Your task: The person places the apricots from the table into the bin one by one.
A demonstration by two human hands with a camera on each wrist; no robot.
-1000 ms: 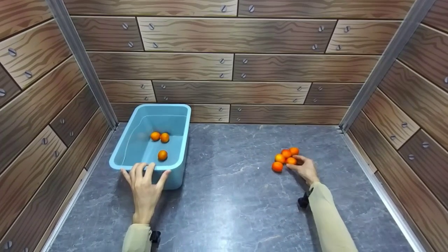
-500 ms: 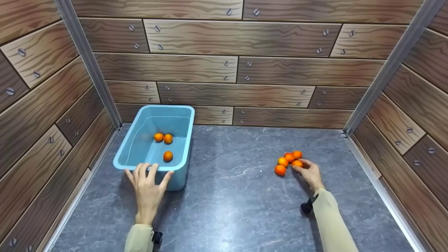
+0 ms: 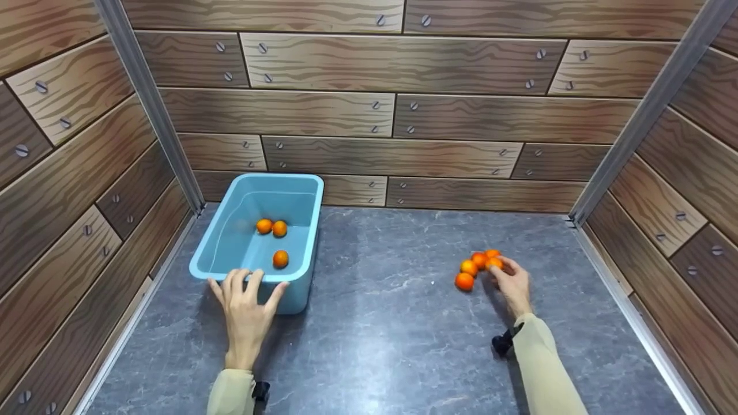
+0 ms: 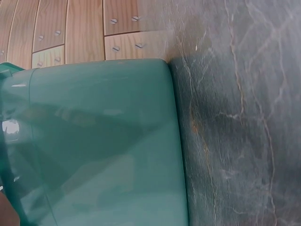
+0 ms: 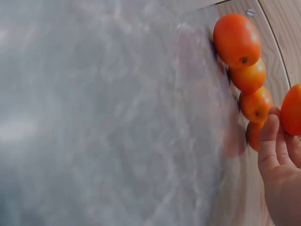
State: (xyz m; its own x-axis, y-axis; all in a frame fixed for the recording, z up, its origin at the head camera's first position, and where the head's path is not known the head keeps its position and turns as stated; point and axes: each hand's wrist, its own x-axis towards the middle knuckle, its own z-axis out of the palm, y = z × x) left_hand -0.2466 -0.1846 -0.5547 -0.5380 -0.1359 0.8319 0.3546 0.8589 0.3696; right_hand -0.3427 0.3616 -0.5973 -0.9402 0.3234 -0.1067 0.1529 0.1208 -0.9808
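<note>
In the head view my left hand holds the near rim of a light blue plastic tub, its fingers over the edge and its thumb spread against the outer wall. Three tangerines lie inside, one tangerine closest to that hand. My right hand pinches a tangerine between thumb and fingers, raised off the surface in the right wrist view. Several more tangerines sit in a bent row beside it, with the nearest tangerine at the front end. The left wrist view is filled mostly by the tub's outer wall.
A grey marbled tabletop lies between the tub and the fruit. Wood-patterned panels enclose it at the back and both sides, with metal posts in the corners. The tub stands close to the back panel.
My right hand has taken hold of one tangerine and lifted it slightly away from the row. The left hand stays at the tub's rim; the head view has shifted a little.
</note>
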